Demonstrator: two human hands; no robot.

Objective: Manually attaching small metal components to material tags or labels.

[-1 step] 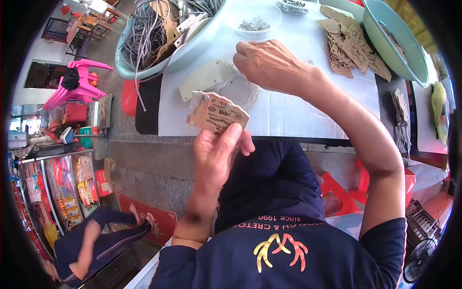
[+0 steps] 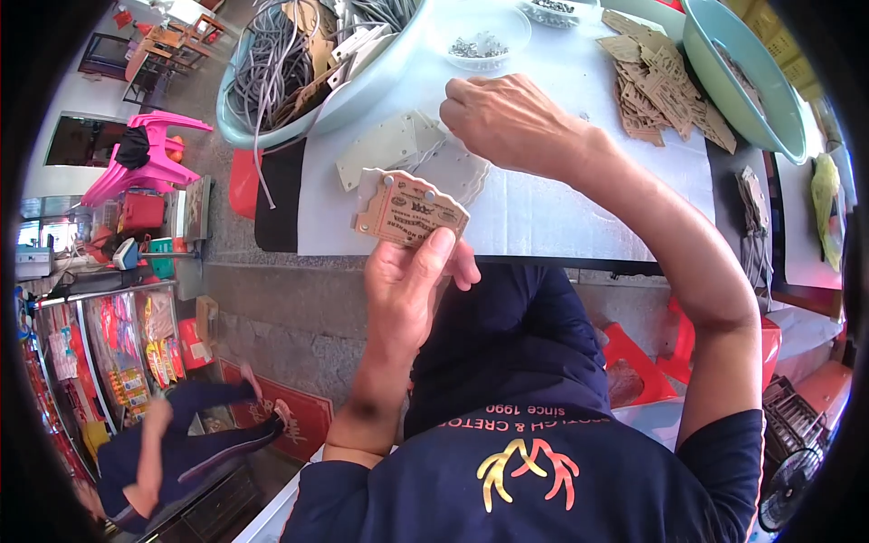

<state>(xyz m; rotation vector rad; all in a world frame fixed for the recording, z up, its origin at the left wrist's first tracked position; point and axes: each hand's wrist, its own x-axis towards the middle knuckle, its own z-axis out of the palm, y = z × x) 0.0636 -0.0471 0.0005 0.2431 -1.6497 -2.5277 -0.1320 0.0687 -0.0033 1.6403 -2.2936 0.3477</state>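
Between thumb and fingers, my left hand (image 2: 407, 281) grips a brown printed card (image 2: 415, 215) with a wavy top edge and small round metal studs. A pale backing piece sticks out along the card's left side. My right hand (image 2: 507, 118) is raised over the table, back upward, fingers curled in; their tips are hidden, so what they hold, if anything, does not show. Below and left of it lie pale wavy-edged cards (image 2: 385, 149) with small holes. Beyond my right hand stands a clear dish (image 2: 480, 61) of small metal pieces.
A blue basin (image 2: 237, 122) at the table's far left holds grey cords and cards. Brown cards (image 2: 665, 86) lie piled at the right beside a green basin (image 2: 787, 136). A second dish (image 2: 575, 18) stands farther back. At lower left, a person (image 2: 172, 443) passes display racks (image 2: 118, 362).
The person at the lower left has moved their legs and arm. My left hand has tipped the brown card very slightly; my right hand stays almost in place.
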